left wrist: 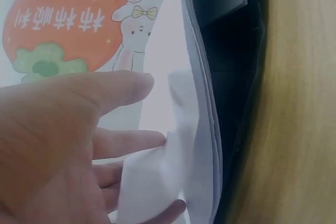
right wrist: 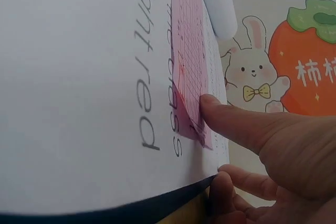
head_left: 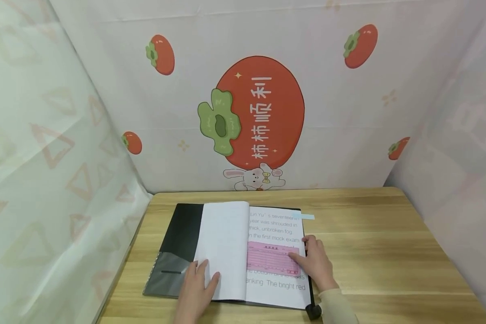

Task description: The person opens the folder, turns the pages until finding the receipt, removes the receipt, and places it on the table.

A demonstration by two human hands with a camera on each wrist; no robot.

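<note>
An open black folder (head_left: 183,225) lies on the table, holding large white pages. My left hand (head_left: 197,288) rests with spread fingers on the blank left page (head_left: 226,243); in the left wrist view its fingertips touch the white paper (left wrist: 178,108). On the printed right page (head_left: 275,297) lies a pink ruled slip (head_left: 269,258). The thumb of my right hand (head_left: 317,265) touches the slip's right end, while its other fingers bend at the folder's right edge. In the right wrist view one corner of the slip (right wrist: 189,77) tilts up from the page.
A pale blue tab (head_left: 308,217) sticks out at the page's upper right. A small black block (head_left: 313,311) sits at the folder's lower right corner. The wooden table (head_left: 389,261) extends to the right. Behind it hangs a curtain (head_left: 328,135) printed with persimmons and a rabbit.
</note>
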